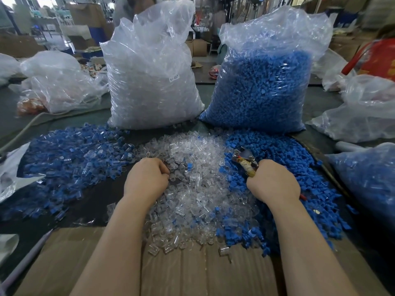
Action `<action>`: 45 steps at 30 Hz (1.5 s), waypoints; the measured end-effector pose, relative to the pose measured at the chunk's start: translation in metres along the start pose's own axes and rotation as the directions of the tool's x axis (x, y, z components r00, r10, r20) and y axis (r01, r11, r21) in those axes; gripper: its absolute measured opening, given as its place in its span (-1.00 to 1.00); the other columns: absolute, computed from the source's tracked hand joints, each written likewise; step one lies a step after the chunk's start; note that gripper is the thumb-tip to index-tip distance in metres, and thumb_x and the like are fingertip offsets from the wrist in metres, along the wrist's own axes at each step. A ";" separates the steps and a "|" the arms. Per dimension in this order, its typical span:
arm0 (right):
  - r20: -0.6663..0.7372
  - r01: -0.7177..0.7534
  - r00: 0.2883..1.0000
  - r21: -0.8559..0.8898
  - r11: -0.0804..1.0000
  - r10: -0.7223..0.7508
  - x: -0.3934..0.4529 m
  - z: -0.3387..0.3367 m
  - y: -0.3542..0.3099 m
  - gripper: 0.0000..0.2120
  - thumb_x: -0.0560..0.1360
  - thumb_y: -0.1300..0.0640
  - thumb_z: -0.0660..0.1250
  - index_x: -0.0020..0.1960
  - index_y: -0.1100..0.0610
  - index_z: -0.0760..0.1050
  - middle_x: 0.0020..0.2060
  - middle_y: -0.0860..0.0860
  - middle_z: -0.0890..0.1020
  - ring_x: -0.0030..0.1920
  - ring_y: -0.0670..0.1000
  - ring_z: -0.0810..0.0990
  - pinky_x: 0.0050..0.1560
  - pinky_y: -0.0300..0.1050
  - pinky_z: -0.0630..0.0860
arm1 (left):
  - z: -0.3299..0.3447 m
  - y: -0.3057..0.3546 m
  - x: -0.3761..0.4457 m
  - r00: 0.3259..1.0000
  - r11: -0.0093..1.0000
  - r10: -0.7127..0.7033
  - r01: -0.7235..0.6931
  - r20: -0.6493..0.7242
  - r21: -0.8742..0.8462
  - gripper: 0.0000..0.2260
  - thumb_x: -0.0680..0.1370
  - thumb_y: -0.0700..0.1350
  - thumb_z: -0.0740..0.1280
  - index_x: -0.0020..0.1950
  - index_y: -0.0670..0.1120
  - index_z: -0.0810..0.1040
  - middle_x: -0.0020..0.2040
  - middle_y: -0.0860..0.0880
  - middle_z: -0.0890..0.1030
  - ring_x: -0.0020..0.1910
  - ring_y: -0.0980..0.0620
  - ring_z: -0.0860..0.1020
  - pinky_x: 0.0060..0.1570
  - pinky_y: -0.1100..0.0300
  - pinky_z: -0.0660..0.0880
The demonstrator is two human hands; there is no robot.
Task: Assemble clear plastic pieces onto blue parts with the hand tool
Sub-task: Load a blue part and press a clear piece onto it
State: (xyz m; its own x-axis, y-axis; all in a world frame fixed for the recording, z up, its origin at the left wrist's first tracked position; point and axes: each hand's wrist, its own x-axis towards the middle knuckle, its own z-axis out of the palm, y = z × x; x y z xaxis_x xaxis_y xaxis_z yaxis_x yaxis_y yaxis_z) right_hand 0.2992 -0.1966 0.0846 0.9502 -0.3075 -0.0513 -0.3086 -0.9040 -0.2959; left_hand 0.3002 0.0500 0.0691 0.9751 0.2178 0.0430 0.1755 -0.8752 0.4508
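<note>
While right hand [272,182] grips hand tool [245,160], left hand [147,178] fingers curled in clear plastic pieces [196,189], hold unclear

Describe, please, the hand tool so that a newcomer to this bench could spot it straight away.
Start at the tall bag of blue parts standing at the back right, then drop to the loose pile of blue parts in front of it. The hand tool lies over that pile's left edge, held in the right hand. It is the only metal item there, with yellowish wrapping round its handle.
</note>
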 end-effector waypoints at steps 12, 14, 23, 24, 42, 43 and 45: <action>-0.025 -0.016 1.000 0.007 1.000 0.017 0.001 0.001 0.001 -0.80 0.47 0.10 0.35 -0.23 0.08 0.35 -0.33 0.03 0.48 -0.38 0.04 0.43 -0.45 -0.16 0.23 | 0.002 0.002 0.001 0.995 0.984 0.060 -0.045 0.082 -0.170 -0.81 0.42 -0.07 0.55 -0.17 0.11 0.55 -0.16 0.14 0.61 -0.17 0.18 0.57 -0.18 0.23 0.53; -0.026 -0.016 1.000 0.006 1.000 0.016 0.001 0.001 0.001 -0.80 0.47 0.10 0.35 -0.23 0.08 0.34 -0.33 0.03 0.48 -0.38 0.03 0.42 -0.44 -0.16 0.22 | 0.002 0.002 0.001 0.995 0.984 0.066 -0.053 0.074 -0.173 -0.82 0.43 -0.08 0.54 -0.14 0.09 0.55 -0.14 0.14 0.60 -0.15 0.16 0.57 -0.19 0.23 0.51; -0.025 -0.023 0.999 0.009 1.000 0.023 0.002 0.000 0.002 -0.80 0.47 0.08 0.34 -0.22 0.07 0.33 -0.32 0.03 0.47 -0.38 0.03 0.41 -0.45 -0.16 0.21 | 0.001 0.007 -0.001 0.995 0.982 0.030 -0.012 0.090 -0.191 -0.82 0.43 -0.09 0.54 -0.18 0.12 0.57 -0.17 0.14 0.62 -0.25 0.21 0.57 -0.41 0.38 0.39; -0.028 -0.023 0.999 0.016 1.000 0.024 0.002 0.000 0.002 -0.80 0.47 0.08 0.34 -0.22 0.07 0.34 -0.32 0.03 0.47 -0.38 0.03 0.41 -0.45 -0.16 0.21 | 0.001 0.007 -0.002 0.996 0.981 0.020 -0.002 0.088 -0.192 -0.83 0.42 -0.08 0.55 -0.19 0.11 0.58 -0.19 0.14 0.61 -0.25 0.21 0.56 -0.42 0.37 0.37; -0.065 -0.036 0.997 -0.009 0.999 0.035 0.005 0.006 0.003 -0.77 0.45 0.07 0.37 -0.24 0.08 0.33 -0.34 0.03 0.45 -0.39 0.04 0.38 -0.46 -0.15 0.20 | -0.018 0.040 -0.012 0.946 0.137 -0.032 0.323 0.321 -0.937 -0.85 0.54 -0.16 0.40 0.02 -0.22 0.67 -0.20 -0.06 0.70 -0.30 0.14 0.61 -0.25 0.30 0.61; -0.068 -0.031 0.997 -0.004 1.000 0.031 0.005 0.006 0.003 -0.78 0.45 0.08 0.36 -0.24 0.08 0.33 -0.34 0.04 0.46 -0.39 0.04 0.39 -0.46 -0.15 0.20 | -0.016 0.043 -0.013 0.947 0.134 -0.042 0.321 0.318 -0.938 -0.83 0.53 -0.13 0.41 0.02 -0.22 0.66 -0.22 -0.05 0.69 -0.32 0.15 0.60 -0.27 0.31 0.60; -0.093 -0.015 0.996 0.009 1.000 0.016 0.004 0.006 0.003 -0.80 0.45 0.09 0.35 -0.23 0.08 0.34 -0.33 0.03 0.47 -0.39 0.04 0.40 -0.46 -0.15 0.20 | -0.013 0.048 -0.014 0.952 0.124 -0.093 0.300 0.290 -0.946 -0.82 0.49 -0.10 0.44 -0.04 -0.21 0.63 -0.29 -0.03 0.68 -0.37 0.15 0.59 -0.33 0.32 0.59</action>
State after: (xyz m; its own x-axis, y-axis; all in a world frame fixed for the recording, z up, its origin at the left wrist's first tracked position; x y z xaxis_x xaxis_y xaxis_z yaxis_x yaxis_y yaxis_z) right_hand 0.3027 -0.1988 0.0783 0.9369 -0.3480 0.0333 -0.3222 -0.8967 -0.3037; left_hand 0.2928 0.0109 0.1017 0.9518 0.1633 -0.2597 0.1862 0.3653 0.9121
